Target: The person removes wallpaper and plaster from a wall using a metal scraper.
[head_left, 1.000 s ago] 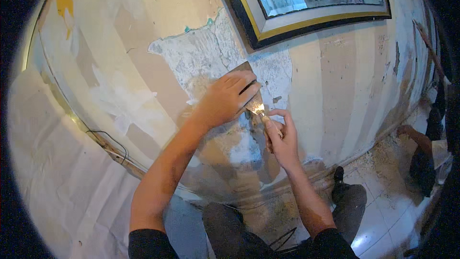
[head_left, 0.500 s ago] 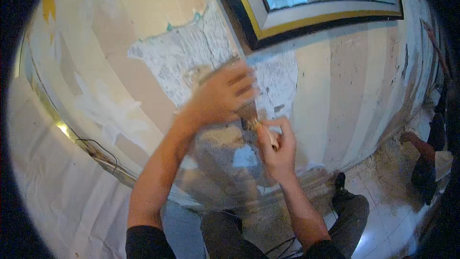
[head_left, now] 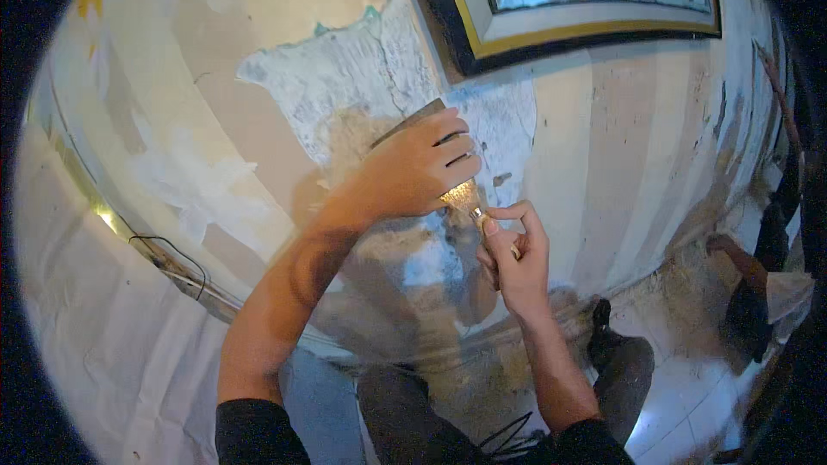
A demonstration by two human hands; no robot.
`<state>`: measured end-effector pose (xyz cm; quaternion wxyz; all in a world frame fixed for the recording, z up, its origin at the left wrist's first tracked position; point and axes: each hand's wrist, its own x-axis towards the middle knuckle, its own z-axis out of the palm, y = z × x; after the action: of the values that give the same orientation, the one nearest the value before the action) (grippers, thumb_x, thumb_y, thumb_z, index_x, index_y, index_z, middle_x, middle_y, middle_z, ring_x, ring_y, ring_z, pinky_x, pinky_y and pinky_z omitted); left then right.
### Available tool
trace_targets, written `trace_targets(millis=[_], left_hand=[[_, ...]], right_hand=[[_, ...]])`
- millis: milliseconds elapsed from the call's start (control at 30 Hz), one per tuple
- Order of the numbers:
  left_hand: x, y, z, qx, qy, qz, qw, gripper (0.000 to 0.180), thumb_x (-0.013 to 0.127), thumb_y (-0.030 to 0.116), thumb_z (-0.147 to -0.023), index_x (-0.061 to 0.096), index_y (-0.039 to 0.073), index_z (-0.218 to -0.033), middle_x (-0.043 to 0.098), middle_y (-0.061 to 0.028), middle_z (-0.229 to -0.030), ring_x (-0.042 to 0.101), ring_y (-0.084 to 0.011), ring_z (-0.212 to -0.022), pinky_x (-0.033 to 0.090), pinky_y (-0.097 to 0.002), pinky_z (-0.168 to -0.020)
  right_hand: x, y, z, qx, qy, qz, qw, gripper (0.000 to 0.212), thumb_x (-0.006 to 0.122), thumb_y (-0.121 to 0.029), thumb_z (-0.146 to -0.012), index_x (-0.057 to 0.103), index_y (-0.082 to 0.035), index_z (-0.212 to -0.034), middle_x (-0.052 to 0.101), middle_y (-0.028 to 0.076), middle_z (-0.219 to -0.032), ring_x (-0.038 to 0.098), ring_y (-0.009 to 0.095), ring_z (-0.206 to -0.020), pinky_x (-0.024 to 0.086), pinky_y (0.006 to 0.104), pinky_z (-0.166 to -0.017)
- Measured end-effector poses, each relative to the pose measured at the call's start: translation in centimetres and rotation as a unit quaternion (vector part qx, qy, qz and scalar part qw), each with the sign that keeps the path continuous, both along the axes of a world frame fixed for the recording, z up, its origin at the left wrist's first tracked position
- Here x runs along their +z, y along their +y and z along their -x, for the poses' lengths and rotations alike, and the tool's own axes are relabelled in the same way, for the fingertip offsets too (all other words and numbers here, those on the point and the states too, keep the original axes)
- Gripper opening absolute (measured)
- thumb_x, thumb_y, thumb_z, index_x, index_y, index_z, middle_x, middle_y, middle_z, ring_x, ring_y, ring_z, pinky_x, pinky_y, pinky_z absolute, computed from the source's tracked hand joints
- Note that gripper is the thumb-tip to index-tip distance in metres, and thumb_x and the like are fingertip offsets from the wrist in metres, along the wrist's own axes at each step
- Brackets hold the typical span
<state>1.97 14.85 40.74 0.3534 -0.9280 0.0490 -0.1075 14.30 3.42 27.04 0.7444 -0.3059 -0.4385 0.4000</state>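
Observation:
Both my hands are on a wide scraper against the wall [head_left: 564, 155]. My right hand [head_left: 519, 260] is closed round its handle, with the thumb near the blade's neck. My left hand [head_left: 418, 164] lies across the blade, fingers bent over it; its thumb is hidden. The scraper blade [head_left: 462, 195] shines gold between the hands, and its dark far edge shows beyond my left hand. Around the hands is a bare whitish patch [head_left: 332, 73] with cracks and a ragged greenish upper rim. Below them the wall is stained grey-brown.
A picture frame [head_left: 594, 39] in black, gold and white hangs just above the patch. A pale sheet [head_left: 95, 319] spreads at the left, beside a dark cable [head_left: 202, 271]. At the far right, another person's arm [head_left: 741, 258] shows above a tiled floor [head_left: 680, 379].
My right hand and the scraper handle have shifted slightly right and down. My left hand has moved a little right and is less blurred. The scraper's far edge now shows clearly.

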Motion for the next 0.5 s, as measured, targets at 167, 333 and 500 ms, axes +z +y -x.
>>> trace_targets(millis=[167,333,500], left_hand=[[0.6,-0.3,0.1,0.005,-0.042,0.008,0.999,0.043,0.067,0.022,-0.066,0.060,0.003,-0.103,0.058,-0.0127,-0.105,0.053,-0.0343,-0.112,0.041,-0.0467,-0.104],[1.3,0.6,0.4,0.005,-0.036,-0.022,0.999,0.039,0.067,0.020,-0.069,0.059,0.003,-0.104,0.058,-0.0142,-0.107,0.052,-0.0353,-0.114,0.041,-0.0461,-0.104],[2.2,0.7,0.3,0.042,0.007,-0.036,0.998,0.045,0.070,0.019,-0.067,0.058,0.004,-0.108,0.057,-0.0141,-0.111,0.051,-0.0358,-0.115,0.041,-0.0452,-0.104]], right_hand=[[0.4,-0.2,0.2,0.018,0.040,0.004,0.999,0.012,0.057,-0.016,-0.097,0.050,-0.008,-0.101,0.049,-0.004,-0.057,0.039,0.002,-0.045,0.028,0.0193,-0.040],[1.2,0.3,0.4,-0.005,0.030,-0.063,0.998,0.011,0.057,-0.015,-0.097,0.050,-0.008,-0.101,0.052,-0.003,-0.063,0.040,0.002,-0.046,0.028,0.0196,-0.040],[1.8,0.7,0.8,-0.020,0.012,-0.038,0.999,0.011,0.058,-0.016,-0.096,0.051,-0.008,-0.101,0.053,-0.003,-0.064,0.041,0.002,-0.046,0.029,0.0197,-0.039]])
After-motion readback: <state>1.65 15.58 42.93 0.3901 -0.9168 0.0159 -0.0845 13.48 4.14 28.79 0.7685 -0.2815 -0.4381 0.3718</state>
